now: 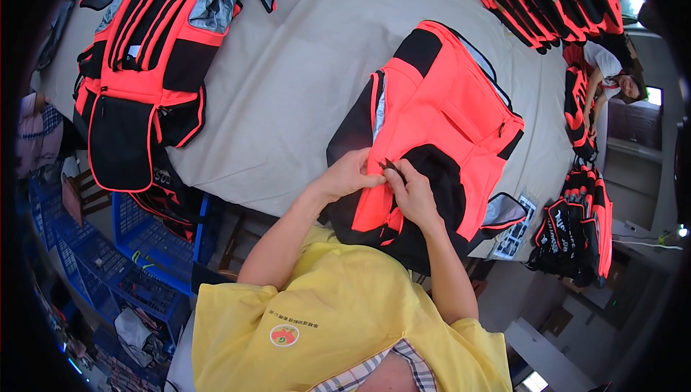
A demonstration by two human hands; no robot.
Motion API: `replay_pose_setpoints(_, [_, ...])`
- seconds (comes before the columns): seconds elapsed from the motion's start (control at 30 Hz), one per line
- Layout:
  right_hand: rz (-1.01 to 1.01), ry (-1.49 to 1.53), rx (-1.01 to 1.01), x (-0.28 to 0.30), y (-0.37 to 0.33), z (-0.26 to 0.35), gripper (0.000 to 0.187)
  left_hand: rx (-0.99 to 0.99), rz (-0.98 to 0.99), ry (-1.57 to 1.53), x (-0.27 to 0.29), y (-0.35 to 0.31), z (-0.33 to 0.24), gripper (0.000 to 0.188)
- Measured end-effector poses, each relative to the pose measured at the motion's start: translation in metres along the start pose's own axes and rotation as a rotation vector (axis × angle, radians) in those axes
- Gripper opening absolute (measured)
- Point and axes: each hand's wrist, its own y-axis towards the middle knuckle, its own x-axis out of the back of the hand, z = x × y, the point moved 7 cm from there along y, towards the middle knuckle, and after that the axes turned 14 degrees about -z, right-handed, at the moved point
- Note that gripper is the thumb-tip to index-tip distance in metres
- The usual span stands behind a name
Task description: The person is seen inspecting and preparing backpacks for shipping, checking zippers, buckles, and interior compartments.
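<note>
A neon coral and black backpack [461, 97] lies on the cloth-covered table in front of me. My left hand [349, 174] pinches a coral edge of it between thumb and fingers. My right hand [416, 192] is closed around small dark thread snips [389, 167], their points close to my left fingertips at the bag's seam. The exact spot between the two hands is too small to make out. A silvery lining [379, 115] shows along the bag's open side, and its near end hangs over the table edge by my body.
Another coral and black backpack [122, 97] lies at the left. A row of similar bags [551, 0] fills the far right, with more bags [579, 226] hanging at the right edge. Blue crates [155, 241] stand at lower left. A co-worker [608, 68] bends over bags at far right.
</note>
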Motion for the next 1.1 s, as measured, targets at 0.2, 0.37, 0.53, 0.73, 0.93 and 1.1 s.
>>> replay_pose_setpoints(0.2, [0.014, -0.063, -0.122, -0.001, 0.006, 0.000, 0.031, -0.051, 0.011, 0.011, -0.001, 0.000, -0.001, 0.045])
replay_pose_setpoints(0.37, [-0.175, -0.208, 0.085, 0.021, -0.002, 0.030, 0.028, -0.041, -0.008, 0.032, 0.001, 0.000, 0.003, 0.045])
replay_pose_setpoints(0.53, [-0.163, -0.333, 0.137, 0.020, -0.005, 0.039, 0.025, -0.015, -0.008, 0.005, -0.001, -0.001, 0.001, 0.045])
replay_pose_setpoints(0.73, [-0.165, -0.348, 0.198, 0.018, -0.003, 0.041, 0.025, -0.006, 0.004, -0.006, -0.003, -0.002, -0.001, 0.045])
replay_pose_setpoints(0.93, [-0.187, -0.332, 0.148, 0.023, -0.007, 0.039, 0.027, -0.001, -0.009, 0.020, -0.002, -0.002, 0.001, 0.044])
replay_pose_setpoints(1.1, [-0.178, -0.387, 0.175, 0.022, -0.004, 0.041, 0.027, 0.006, -0.010, -0.003, -0.003, -0.002, 0.001, 0.044])
